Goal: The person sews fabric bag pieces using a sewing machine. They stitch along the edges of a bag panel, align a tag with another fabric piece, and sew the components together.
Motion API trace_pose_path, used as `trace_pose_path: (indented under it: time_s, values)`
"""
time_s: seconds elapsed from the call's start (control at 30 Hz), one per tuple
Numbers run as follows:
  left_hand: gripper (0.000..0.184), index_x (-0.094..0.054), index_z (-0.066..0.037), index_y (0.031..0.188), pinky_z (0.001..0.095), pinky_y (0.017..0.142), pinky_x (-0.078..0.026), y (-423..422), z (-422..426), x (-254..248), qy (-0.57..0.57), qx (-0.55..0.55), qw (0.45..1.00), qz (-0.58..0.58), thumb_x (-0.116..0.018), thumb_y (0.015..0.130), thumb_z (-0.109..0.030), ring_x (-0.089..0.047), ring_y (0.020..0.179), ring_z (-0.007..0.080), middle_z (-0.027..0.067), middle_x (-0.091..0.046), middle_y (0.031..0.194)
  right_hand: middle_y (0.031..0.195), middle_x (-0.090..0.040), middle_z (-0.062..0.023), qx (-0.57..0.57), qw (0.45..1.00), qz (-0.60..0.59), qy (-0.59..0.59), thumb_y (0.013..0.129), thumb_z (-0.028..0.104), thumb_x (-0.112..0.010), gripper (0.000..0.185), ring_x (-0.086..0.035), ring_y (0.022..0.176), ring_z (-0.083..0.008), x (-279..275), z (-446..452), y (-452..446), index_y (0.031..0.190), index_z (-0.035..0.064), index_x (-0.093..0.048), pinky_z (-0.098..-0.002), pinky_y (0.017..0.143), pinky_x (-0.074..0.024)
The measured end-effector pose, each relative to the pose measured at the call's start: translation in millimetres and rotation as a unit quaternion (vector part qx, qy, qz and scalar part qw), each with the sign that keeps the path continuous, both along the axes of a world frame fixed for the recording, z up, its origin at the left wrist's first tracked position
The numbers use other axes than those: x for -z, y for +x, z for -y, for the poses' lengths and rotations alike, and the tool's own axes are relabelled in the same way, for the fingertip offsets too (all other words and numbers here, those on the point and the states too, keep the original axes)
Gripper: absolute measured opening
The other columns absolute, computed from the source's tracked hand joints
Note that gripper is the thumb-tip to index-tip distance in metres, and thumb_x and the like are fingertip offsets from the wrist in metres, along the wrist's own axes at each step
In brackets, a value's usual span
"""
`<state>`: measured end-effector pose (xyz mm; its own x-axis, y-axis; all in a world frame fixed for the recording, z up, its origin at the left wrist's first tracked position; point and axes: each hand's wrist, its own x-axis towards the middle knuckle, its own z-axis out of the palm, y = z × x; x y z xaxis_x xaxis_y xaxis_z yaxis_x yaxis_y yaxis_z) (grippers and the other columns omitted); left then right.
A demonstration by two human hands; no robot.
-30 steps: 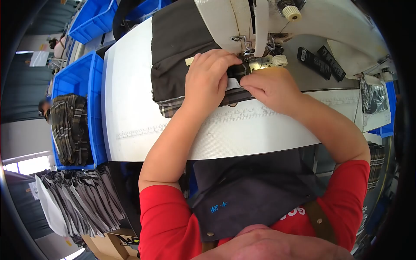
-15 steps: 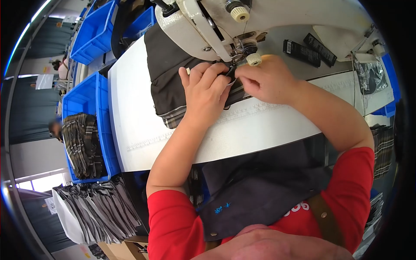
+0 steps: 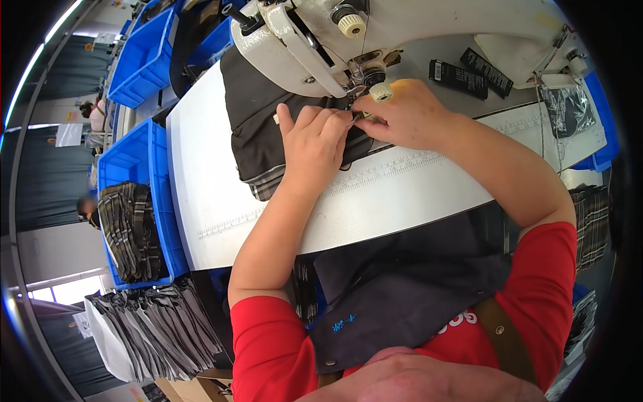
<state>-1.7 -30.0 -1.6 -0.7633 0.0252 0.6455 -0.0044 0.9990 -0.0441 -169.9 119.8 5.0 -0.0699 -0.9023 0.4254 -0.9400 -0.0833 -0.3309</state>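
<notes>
A dark fabric piece [image 3: 258,107] with a zipper and a plaid layer along its lower edge lies under the head of a white sewing machine [image 3: 284,57]. My left hand [image 3: 313,147] rests on it, index finger and thumb pinched on the fabric beside the needle area and little finger raised. Just right of the presser foot, my right hand [image 3: 405,117] pinches the fabric edge between thumb and index finger. The two hands' fingertips nearly meet. They partly hide the cloth there.
Black labelled boxes [image 3: 459,79] and a clear plastic packet [image 3: 569,110] lie at the right. Printed rulers [image 3: 375,173] run along the white table [image 3: 335,224]. A blue bin [image 3: 157,194] holds plaid cloth [image 3: 127,231]; grey pieces [image 3: 154,328] hang below. Someone sits far left.
The view has shifted, with the machine head now further left. Both hands stay at the fabric; the white piece seen between them earlier is now mostly hidden. My left little finger has lifted.
</notes>
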Motion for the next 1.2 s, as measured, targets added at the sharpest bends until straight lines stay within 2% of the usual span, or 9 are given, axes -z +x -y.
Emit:
trace_pose_path:
  time_s: [0.1, 0.23, 0.3, 0.5, 0.73, 0.83, 0.9, 1.0, 1.2]
  values:
    - [0.019, -0.063, -0.015, 0.095, 0.0466, 0.089, -0.035, -0.1, 0.2, -0.3, -0.008, 0.005, 1.0, -0.006, -0.077, 0.084, -0.011, -0.059, 0.084, 0.0179, -0.0079, -0.069, 0.092, 0.068, -0.066, -0.006, -0.003, 0.996, -0.03, -0.084, 0.091, 0.025, -0.076, 0.018, -0.065, 0.061, -0.0306, 16.4, 7.7, -3.6, 0.105, 0.0153, -0.073, -0.0421, 0.06, -0.0529]
    - [0.018, -0.062, -0.015, 0.096, 0.0466, 0.09, -0.035, -2.7, -1.6, -0.9, -0.004, 0.023, 0.999, -0.04, -0.076, 0.085, -0.01, -0.06, 0.086, 0.0191, -0.0065, -0.069, 0.094, 0.072, -0.066, -0.0056, 0.017, 0.995, -0.067, -0.07, 0.09, 0.027, -0.077, 0.019, -0.065, 0.063, -0.0302, 21.8, 11.5, -3.8, 0.103, 0.0149, -0.071, -0.0419, 0.06, -0.0528]
    - [0.022, -0.063, -0.014, 0.096, 0.0424, 0.091, -0.038, -0.9, -1.9, -1.1, -0.006, 0.01, 0.999, -0.03, -0.079, 0.084, -0.005, -0.063, 0.09, 0.0222, -0.0031, -0.071, 0.097, 0.07, -0.066, -0.0108, 0.001, 0.997, -0.035, -0.065, 0.094, 0.02, -0.07, 0.012, -0.069, 0.07, -0.0313, 18.9, 13.2, -2.0, 0.094, 0.0084, -0.07, -0.0441, 0.062, -0.0529]
    - [0.027, -0.066, -0.012, 0.099, 0.04, 0.088, -0.042, -5.5, -9.2, -4.2, 0.06, -0.013, 0.998, -0.007, -0.084, 0.078, -0.011, -0.062, 0.09, 0.0242, -0.001, -0.07, 0.096, 0.068, -0.065, -0.0117, -0.004, 0.997, -0.046, -0.06, 0.086, 0.012, -0.067, 0.007, -0.069, 0.068, -0.0328, 21.0, 14.7, 0.6, 0.092, 0.0079, -0.066, -0.0443, 0.06, -0.0529]
    - [0.029, -0.067, -0.011, 0.092, 0.0393, 0.088, -0.045, -7.7, -5.7, 1.6, 0.039, -0.032, 0.999, -0.003, -0.083, 0.067, -0.009, -0.063, 0.092, 0.0237, -0.0001, -0.071, 0.099, 0.073, -0.067, -0.0115, -0.039, 0.991, -0.085, -0.099, 0.085, 0.011, -0.066, 0.006, -0.071, 0.072, -0.0315, 22.1, 17.2, -1.1, 0.091, 0.0078, -0.065, -0.0432, 0.063, -0.0547]
    - [0.03, -0.069, -0.012, 0.092, 0.0379, 0.086, -0.047, -6.2, -9.7, -1.6, 0.01, -0.042, 0.999, -0.005, -0.082, 0.066, -0.007, -0.063, 0.093, 0.0235, -0.0009, -0.071, 0.099, 0.076, -0.069, -0.0097, -0.018, 0.989, -0.131, -0.06, 0.085, 0.011, -0.065, 0.006, -0.072, 0.074, -0.0301, 14.3, 10.1, 0.5, 0.09, 0.0073, -0.065, -0.0422, 0.065, -0.0558]
    - [0.027, -0.071, -0.013, 0.091, 0.0372, 0.085, -0.048, -2.9, -11.5, -3.0, 0.0, 0.008, 1.0, 0.023, -0.081, 0.067, -0.006, -0.063, 0.094, 0.023, -0.002, -0.071, 0.101, 0.076, -0.069, -0.0075, 0.012, 0.994, -0.102, 0.032, 0.085, 0.011, -0.065, 0.006, -0.072, 0.073, -0.0279, 7.1, 3.7, -2.0, 0.089, 0.007, -0.065, -0.0401, 0.065, -0.0562]
    - [0.025, -0.075, -0.014, 0.091, 0.0371, 0.085, -0.048, -0.2, -9.4, 1.5, 0.026, 0.024, 0.999, 0.038, -0.081, 0.068, -0.006, -0.063, 0.093, 0.0225, -0.0026, -0.072, 0.101, 0.072, -0.062, -0.0067, -0.031, 0.991, -0.129, 0.03, 0.084, 0.012, -0.066, 0.007, -0.065, 0.068, -0.0262, 3.9, -12.1, 2.2, 0.09, 0.0089, -0.066, -0.0399, 0.062, -0.0515]
    - [0.027, -0.079, -0.012, 0.094, 0.0363, 0.082, -0.051, 3.9, -10.2, -4.6, 0.072, 0.039, 0.994, 0.078, -0.081, 0.068, -0.004, -0.063, 0.09, 0.0221, -0.0018, -0.072, 0.099, 0.071, -0.068, -0.0067, -0.096, 0.977, -0.185, 0.054, 0.09, 0.01, -0.063, 0.016, -0.07, 0.067, -0.0261, 0.7, -30.5, 23.1, 0.101, 0.0006, -0.07, -0.0401, 0.059, -0.0539]
